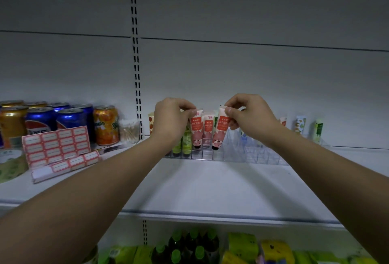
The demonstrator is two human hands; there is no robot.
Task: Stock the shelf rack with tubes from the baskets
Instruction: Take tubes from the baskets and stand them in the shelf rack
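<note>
A clear plastic rack (pixel 252 154) with many small compartments stands at the back of the white shelf (pixel 210 188). My left hand (pixel 171 120) pinches the crimped top of a pink tube (pixel 196 131), cap down over the rack. My right hand (pixel 250 116) pinches the top of a second pink tube (pixel 219 135), tilted, its black cap at the rack's front row. A third pink tube (pixel 208 131) stands in the rack between them. Green tubes (pixel 186 143) stand left of the pink ones, partly behind my left wrist. No basket is in view.
Several drink cans (pixel 69 120) and red-bordered label sheets (pixel 56 145) fill the shelf's left side. More tubes (pixel 300 126) stand at the rack's right end. Green bottles (pixel 189 244) and yellow-green packs (pixel 244 247) sit on the shelf below. A slotted upright (pixel 136 74) runs up the back wall.
</note>
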